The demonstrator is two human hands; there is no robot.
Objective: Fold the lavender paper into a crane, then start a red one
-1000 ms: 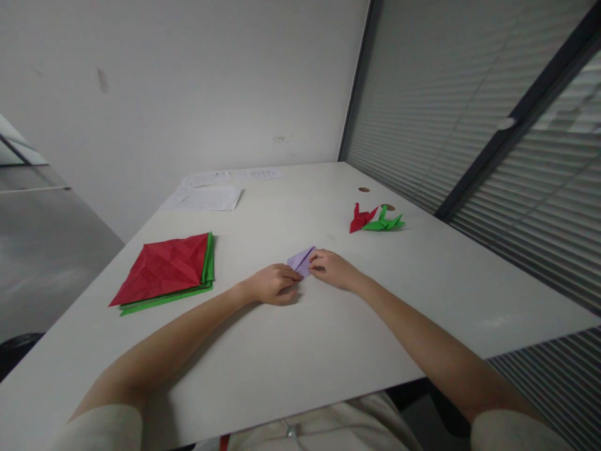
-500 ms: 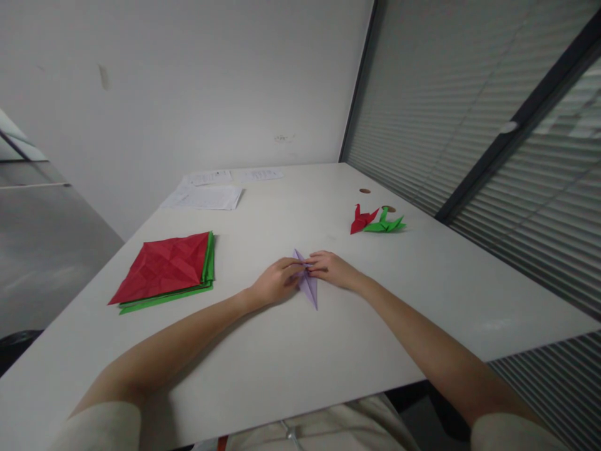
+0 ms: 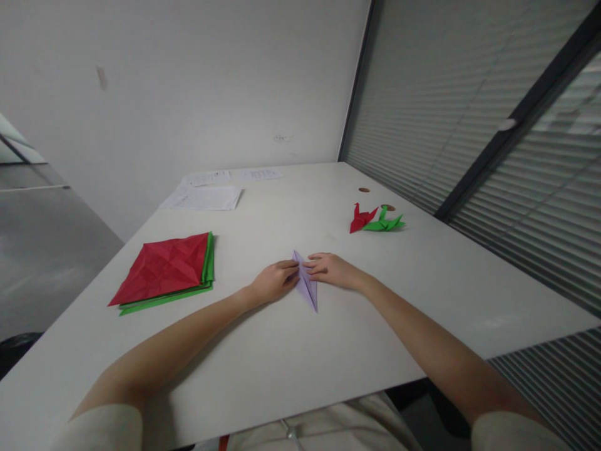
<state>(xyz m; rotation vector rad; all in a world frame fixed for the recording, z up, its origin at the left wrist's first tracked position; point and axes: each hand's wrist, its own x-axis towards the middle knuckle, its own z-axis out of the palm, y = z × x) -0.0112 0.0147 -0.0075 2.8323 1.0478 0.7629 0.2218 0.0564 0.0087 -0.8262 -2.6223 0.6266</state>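
A folded sheet of purple origami paper (image 3: 307,287) lies on the white table in front of me, a narrow diamond with a crease down its middle. My left hand (image 3: 277,280) is closed at its left edge, fingers pressed together on the paper. On the opposite side, my right hand (image 3: 334,270) has its fingers stretched out and slightly apart, the tips resting at the right edge. Whether my left thumb is under the paper is hidden.
To the left lies a stack of red and green paper (image 3: 164,266). A red paper crane (image 3: 361,219) and a green paper crane (image 3: 384,222) stand at the right, near two holes in the table. Printed sheets (image 3: 206,198) lie at the back left, before the wall.
My hands have moved slightly apart, the left one leftward and the right one off the paper's middle. More of the purple paper's centre crease shows between them.
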